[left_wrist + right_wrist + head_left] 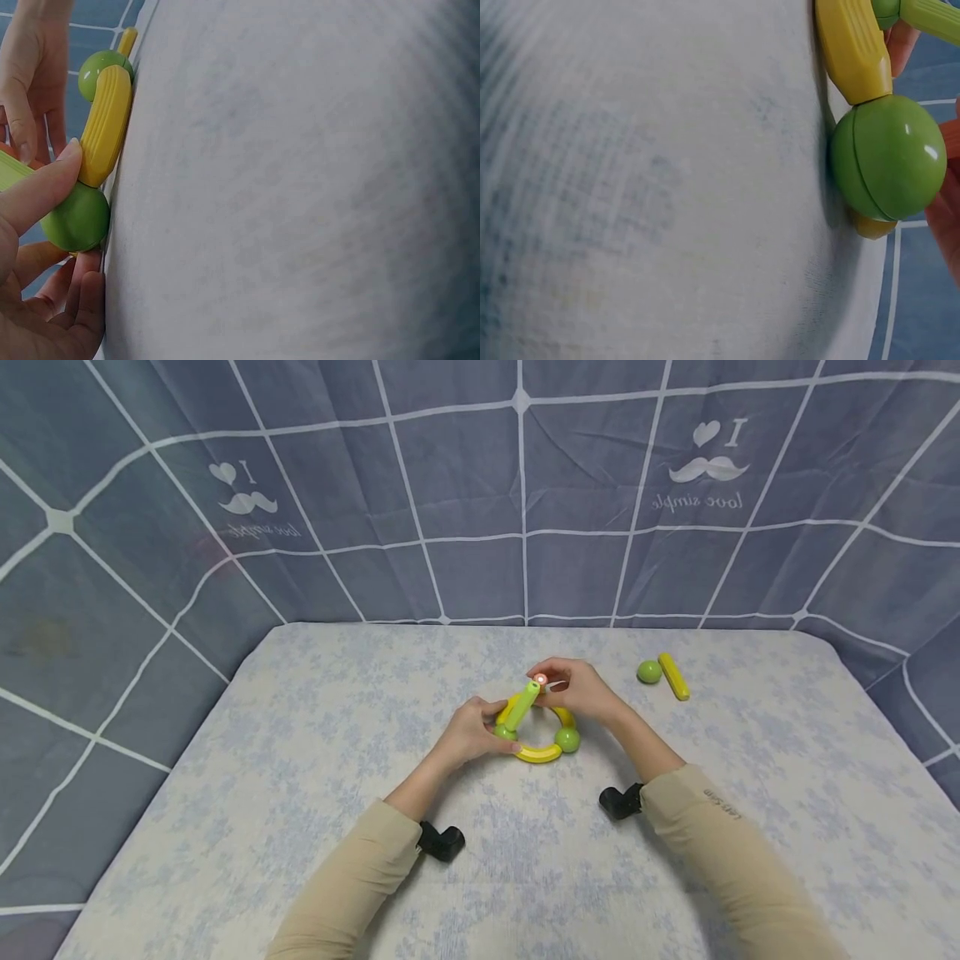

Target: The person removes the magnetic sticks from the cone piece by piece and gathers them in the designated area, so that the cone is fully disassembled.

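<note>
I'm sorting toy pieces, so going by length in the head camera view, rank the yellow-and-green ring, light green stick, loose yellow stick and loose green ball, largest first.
1. Yellow-and-green ring
2. Light green stick and loose yellow stick: too alike to rank
3. Loose green ball

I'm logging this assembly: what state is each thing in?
Left hand: gripping left green ball
Right hand: pinching orange piece
Light green stick: standing up from left green ball
Right green ball: joined to front yellow arc
Loose green ball: unattached
Yellow stick: lying loose beside it
</note>
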Tool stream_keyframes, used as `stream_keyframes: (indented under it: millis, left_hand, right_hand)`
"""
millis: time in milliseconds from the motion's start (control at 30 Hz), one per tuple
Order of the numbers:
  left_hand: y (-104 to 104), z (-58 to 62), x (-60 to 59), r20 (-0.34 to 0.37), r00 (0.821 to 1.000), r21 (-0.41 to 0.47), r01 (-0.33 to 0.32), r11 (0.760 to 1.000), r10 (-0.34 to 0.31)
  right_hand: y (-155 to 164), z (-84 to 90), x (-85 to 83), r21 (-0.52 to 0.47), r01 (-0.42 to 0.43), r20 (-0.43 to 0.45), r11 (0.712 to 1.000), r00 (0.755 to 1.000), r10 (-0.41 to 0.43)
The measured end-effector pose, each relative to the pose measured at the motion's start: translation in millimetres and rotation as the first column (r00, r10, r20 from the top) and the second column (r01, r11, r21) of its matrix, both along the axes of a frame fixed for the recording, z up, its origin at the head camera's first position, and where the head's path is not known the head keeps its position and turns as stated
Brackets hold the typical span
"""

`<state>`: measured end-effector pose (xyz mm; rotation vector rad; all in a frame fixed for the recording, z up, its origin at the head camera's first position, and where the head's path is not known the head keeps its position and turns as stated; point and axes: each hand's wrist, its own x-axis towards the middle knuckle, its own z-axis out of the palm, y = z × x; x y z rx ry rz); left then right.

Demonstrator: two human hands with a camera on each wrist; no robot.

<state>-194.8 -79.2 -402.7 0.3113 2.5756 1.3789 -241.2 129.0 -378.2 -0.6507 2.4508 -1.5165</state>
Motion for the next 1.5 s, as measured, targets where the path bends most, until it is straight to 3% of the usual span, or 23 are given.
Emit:
stream_keyframes:
  millis: [100,333,467,1167,1500]
  left_hand:
    - [0.3,-0.8,0.0,0.001,1.000,-0.004,0.000,1.000,0.000]
    - [0.0,-0.6,0.6,-0.004,1.000,-0.011,0.004,1.000,-0.004]
    - [-0.4,-0.1,0.8,-0.010,1.000,-0.011,0.007,1.000,-0.007]
    - [0.9,0.7,1.8,0.022,1.000,-0.019,-0.009,1.000,0.009]
    - [0.0,0.5,1.9,0.005,1.000,-0.010,-0.009,1.000,0.009]
  right_hand:
    - [-0.4,-2.6,-1.0,0.015,0.009,0.006,1.000,1.000,-0.009]
    - [-5.7,8.8,7.1,0.016,0.020,0.020,1.000,1.000,-0.020]
    - [-3.3,-3.6,-1.8,0.014,0.027,0.017,1.000,0.999,-0.027]
    - [-7.9,-9.5,-14.4,0.015,0.156,0.032,0.988,0.987,-0.157]
    - [-8.9,-12.1,-17.5,0.123,0.170,-0.115,0.978,0.981,-0.156]
